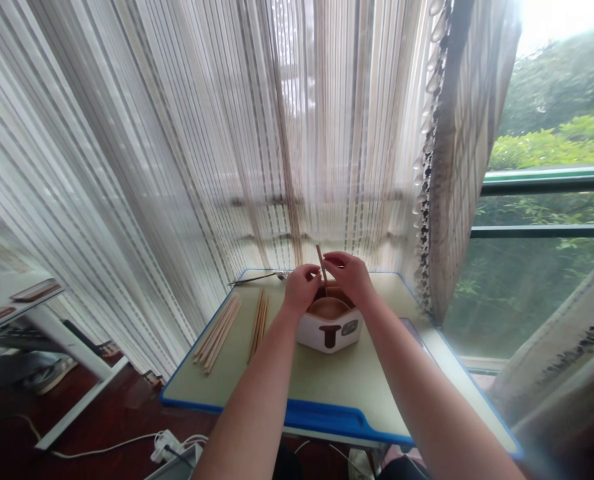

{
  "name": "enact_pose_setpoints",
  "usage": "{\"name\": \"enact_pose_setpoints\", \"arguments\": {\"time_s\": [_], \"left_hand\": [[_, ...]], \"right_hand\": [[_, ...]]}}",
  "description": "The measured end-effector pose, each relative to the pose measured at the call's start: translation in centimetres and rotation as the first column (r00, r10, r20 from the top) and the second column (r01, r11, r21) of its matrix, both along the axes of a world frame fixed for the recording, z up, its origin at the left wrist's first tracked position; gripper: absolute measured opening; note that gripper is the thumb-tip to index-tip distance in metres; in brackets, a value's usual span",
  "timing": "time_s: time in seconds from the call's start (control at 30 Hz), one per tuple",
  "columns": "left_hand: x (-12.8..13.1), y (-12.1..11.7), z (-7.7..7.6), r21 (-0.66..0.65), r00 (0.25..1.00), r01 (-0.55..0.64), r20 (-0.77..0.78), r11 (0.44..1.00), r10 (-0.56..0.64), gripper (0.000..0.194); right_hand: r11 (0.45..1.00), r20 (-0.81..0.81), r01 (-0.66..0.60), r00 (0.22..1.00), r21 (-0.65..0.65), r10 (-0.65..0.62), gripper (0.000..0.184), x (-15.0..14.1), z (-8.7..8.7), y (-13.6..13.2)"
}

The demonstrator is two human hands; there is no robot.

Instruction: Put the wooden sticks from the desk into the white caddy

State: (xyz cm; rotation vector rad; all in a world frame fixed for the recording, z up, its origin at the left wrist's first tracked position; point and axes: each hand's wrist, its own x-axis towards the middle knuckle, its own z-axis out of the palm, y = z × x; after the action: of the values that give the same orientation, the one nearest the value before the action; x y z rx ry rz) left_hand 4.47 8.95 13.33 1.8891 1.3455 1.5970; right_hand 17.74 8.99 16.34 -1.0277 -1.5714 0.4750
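Observation:
A white box with a brown inside stands on the small table, with compartments showing at its top. A slim wooden chopstick rises nearly upright from its back compartment, tilted a little. My right hand is closed, pinching this chopstick above the box's back part. My left hand is over the box's left rim, fingers curled together close to the chopstick; what they grip, if anything, is hidden. To the left lie a bunch of pale chopsticks and a smaller group of browner chopsticks, partly behind my left forearm.
The table has a blue edge and a blue front tray. Metal utensils lie at its back left; a flat dark-edged object is beside my right forearm. Striped curtains hang behind. A power strip and cables are on the floor.

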Motion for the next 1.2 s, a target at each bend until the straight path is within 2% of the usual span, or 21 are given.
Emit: {"name": "enact_pose_setpoints", "arguments": {"time_s": [0.07,0.17,0.27,0.37,0.43,0.53,0.67,0.73,0.8,0.9,0.97,1.07,1.2], "left_hand": [[-0.2,-0.3,0.3,0.08,0.977,-0.085,0.203,0.993,0.067,0.019],[-1.4,-0.9,1.0,0.14,0.873,-0.229,0.467,0.963,0.14,0.029],[-4.2,-1.6,1.0,0.167,0.817,-0.32,0.546,0.932,0.183,0.033],[-8.1,-2.2,-0.6,0.124,0.772,-0.458,0.547,0.88,0.325,0.029],[-10.6,-2.8,-2.3,0.042,0.752,-0.52,0.495,0.853,0.434,0.026],[-13.5,-4.0,-5.3,-0.053,0.753,-0.563,0.38,0.825,0.538,0.03],[-15.5,-5.1,-9.1,-0.098,0.791,-0.558,0.237,0.824,0.564,0.032],[-16.0,-5.3,-10.7,-0.149,0.839,-0.519,0.098,0.842,0.535,0.031],[-16.4,-5.3,-12.0,-0.226,0.87,-0.489,-0.064,0.842,0.488,0.029],[-16.7,-5.2,-12.9,-0.253,0.876,-0.478,-0.21,0.841,0.434,0.028],[-16.7,-5.2,-12.9,-0.246,0.866,-0.474,-0.305,0.845,0.397,0.024],[-16.7,-5.3,-12.6,-0.253,0.844,-0.484,-0.389,0.838,0.37,0.018],[-16.4,-5.6,-12.5,-0.263,0.808,-0.55,-0.41,0.793,0.424,0.017]], "right_hand": [[1.0,-0.008,0.001,1.0,-0.008,-0.001,0.024,0.6,0.0,-0.2],[0.999,-0.058,-0.02,0.998,-0.046,0.017,0.028,1.8,-0.2,-0.8],[0.998,-0.14,0.052,0.988,-0.044,-0.058,0.03,2.4,-0.5,-2.4],[0.986,-0.201,0.164,0.967,0.034,-0.154,0.028,1.3,-0.8,-5.3],[0.992,-0.196,0.103,0.977,0.078,-0.086,0.027,-0.5,-1.1,-7.6],[0.987,-0.13,-0.126,0.982,0.098,0.138,0.025,-4.5,-2.4,-10.0],[0.949,-0.059,-0.317,0.947,0.001,0.316,0.026,-10.7,-6.2,-9.8],[0.946,-0.013,-0.318,0.948,-0.061,0.318,0.027,-13.1,-8.8,-8.6],[0.964,0.033,-0.245,0.968,-0.104,0.25,0.029,-14.7,-11.4,-7.4],[0.96,0.147,-0.224,0.957,-0.166,0.249,0.03,-15.3,-14.2,-5.8],[0.956,0.179,-0.216,0.951,-0.197,0.252,0.03,-15.0,-15.1,-5.2],[0.954,0.171,-0.209,0.954,-0.214,0.247,0.031,-14.4,-15.5,-4.9],[0.945,0.151,-0.233,0.951,-0.228,0.271,0.03,-14.3,-15.4,-4.9]]}}
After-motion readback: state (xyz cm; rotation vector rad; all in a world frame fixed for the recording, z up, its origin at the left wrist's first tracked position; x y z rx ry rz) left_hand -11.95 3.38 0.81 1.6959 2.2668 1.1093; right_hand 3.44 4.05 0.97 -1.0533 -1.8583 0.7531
